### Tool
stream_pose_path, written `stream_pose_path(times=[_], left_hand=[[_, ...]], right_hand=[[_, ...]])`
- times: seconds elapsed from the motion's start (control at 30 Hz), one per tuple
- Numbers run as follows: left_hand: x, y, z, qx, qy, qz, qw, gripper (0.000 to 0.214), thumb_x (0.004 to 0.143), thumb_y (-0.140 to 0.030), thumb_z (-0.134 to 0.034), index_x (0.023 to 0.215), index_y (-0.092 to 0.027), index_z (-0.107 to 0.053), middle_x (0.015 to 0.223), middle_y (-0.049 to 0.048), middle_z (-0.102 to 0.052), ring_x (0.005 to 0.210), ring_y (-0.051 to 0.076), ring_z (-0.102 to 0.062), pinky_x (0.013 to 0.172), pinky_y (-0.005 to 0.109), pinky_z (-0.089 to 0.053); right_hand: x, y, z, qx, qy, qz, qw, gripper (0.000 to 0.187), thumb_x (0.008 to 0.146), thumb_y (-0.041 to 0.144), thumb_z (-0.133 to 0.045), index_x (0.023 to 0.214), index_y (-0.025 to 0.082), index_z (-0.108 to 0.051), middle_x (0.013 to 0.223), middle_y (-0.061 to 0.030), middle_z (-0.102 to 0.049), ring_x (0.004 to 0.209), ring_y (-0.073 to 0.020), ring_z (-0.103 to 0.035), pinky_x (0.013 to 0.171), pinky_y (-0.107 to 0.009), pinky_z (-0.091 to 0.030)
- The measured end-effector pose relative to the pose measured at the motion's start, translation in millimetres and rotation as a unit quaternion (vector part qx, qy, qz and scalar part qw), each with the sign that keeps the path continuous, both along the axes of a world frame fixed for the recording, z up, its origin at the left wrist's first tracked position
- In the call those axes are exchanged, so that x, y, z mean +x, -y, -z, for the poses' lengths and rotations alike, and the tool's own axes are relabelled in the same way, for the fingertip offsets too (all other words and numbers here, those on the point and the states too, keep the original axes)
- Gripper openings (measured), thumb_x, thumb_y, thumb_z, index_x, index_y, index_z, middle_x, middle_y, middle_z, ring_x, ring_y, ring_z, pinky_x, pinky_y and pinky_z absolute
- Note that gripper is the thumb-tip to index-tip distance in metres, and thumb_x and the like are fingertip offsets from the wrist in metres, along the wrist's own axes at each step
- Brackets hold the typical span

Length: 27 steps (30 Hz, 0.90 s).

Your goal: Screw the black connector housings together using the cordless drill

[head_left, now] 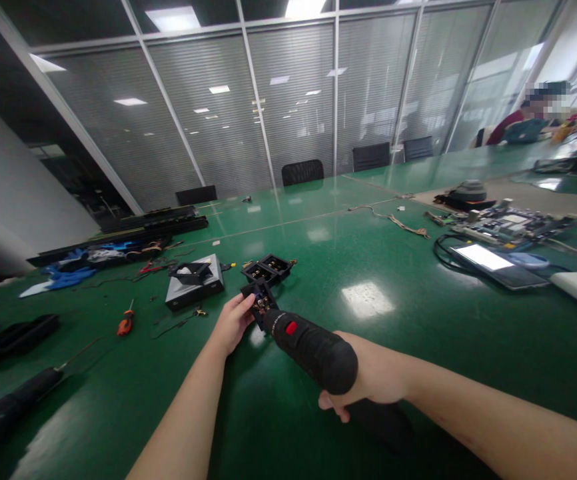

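My left hand (234, 321) is closed on the edge of a small black square frame (267, 291) with metal parts inside, held just above the green table. My right hand (363, 367) grips a black cordless screwdriver (311, 350) with a red button. Its front end points into the frame, and the tip is hidden behind the tool's body. Just beyond, two similar black frames (268, 268) with brass-coloured parts lie side by side on the table.
A grey box (196, 287) with a black piece on top stands to the left, near an orange-handled screwdriver (125, 325). Another black power tool (16, 403) lies at the lower left. Circuit boards (511, 223) and a lit phone-like device (493, 260) are on the right. A person sits at the far right.
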State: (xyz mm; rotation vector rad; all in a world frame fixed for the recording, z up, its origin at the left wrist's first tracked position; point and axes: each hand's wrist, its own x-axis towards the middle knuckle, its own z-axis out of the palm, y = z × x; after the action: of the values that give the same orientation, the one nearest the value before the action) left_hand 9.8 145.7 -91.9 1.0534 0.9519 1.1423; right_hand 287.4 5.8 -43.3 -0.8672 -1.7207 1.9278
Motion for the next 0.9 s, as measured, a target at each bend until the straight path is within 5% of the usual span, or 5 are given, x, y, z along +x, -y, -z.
stream_pose_path(times=[0.9], left_hand=[[1.5, 2.8, -3.8, 0.007, -0.008, 0.001, 1.000, 0.049, 0.068, -0.045, -0.098, 0.102, -0.014, -0.080, 0.090, 0.0098, -0.080, 0.084, 0.024, -0.073, 0.081, 0.035, -0.055]], right_hand=[[-1.6, 2.1, -3.5, -0.018, -0.003, 0.011, 1.000, 0.036, 0.069, 0.037, -0.093, 0.074, 0.015, -0.064, 0.064, -0.0021, -0.069, 0.055, -0.0139, -0.064, 0.056, -0.024, -0.052]])
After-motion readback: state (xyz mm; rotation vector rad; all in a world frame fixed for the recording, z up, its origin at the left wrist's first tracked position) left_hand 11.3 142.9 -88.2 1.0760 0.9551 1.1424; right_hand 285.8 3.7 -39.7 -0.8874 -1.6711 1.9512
